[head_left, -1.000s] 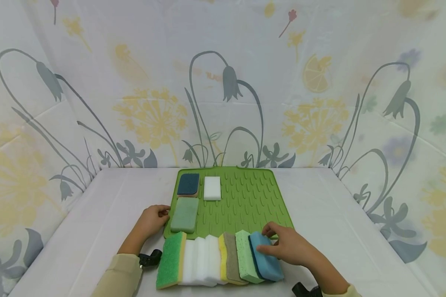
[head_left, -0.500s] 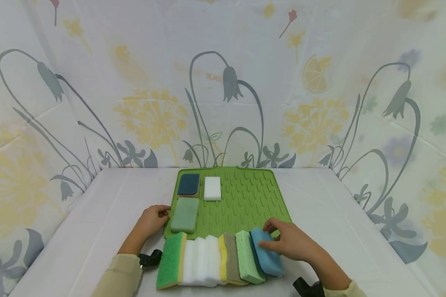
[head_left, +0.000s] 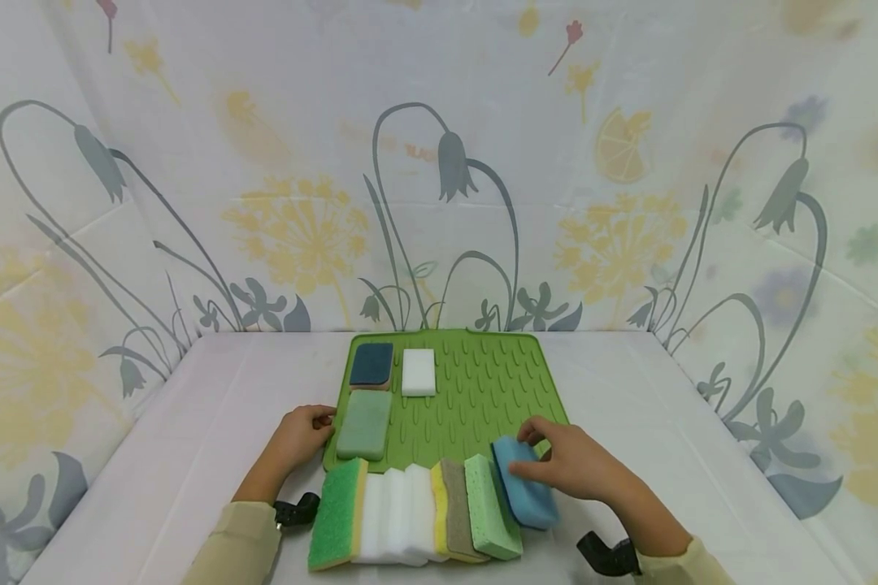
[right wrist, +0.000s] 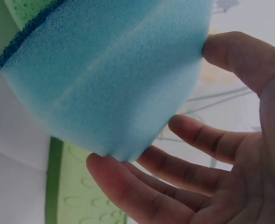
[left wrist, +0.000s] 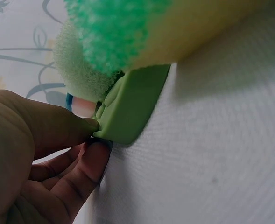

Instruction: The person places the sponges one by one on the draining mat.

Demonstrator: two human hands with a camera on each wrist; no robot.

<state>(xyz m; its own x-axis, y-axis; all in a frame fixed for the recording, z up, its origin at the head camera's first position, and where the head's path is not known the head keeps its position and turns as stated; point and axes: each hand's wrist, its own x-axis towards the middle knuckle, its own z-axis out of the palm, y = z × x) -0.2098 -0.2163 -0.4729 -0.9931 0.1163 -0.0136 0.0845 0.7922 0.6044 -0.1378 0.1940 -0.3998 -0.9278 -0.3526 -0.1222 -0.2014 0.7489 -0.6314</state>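
My right hand [head_left: 578, 463] grips a blue sponge [head_left: 524, 494] with a dark blue scouring side, thumb on one edge and fingers on the other in the right wrist view. The sponge is tilted beside a light green sponge [head_left: 492, 512], at the right end of a row. My left hand [head_left: 297, 440] pinches the left edge of a green ridged mat [head_left: 483, 406], thumb above and fingers below in the left wrist view. On the mat lie a dark blue-topped sponge [head_left: 371, 363], a pale green sponge [head_left: 364, 424] and a white sponge [head_left: 419, 372].
The row in front of the mat also has a green-and-yellow sponge [head_left: 336, 513], several white sponges [head_left: 395, 516] and a grey-brown and yellow sponge [head_left: 459, 510]. A white cloth [head_left: 644, 406] covers the table. Behind hangs a flower-patterned curtain [head_left: 439, 268].
My right hand has moved slightly away from me with the blue sponge, drawing it apart from the light green sponge. The left hand has stayed at the mat's edge.
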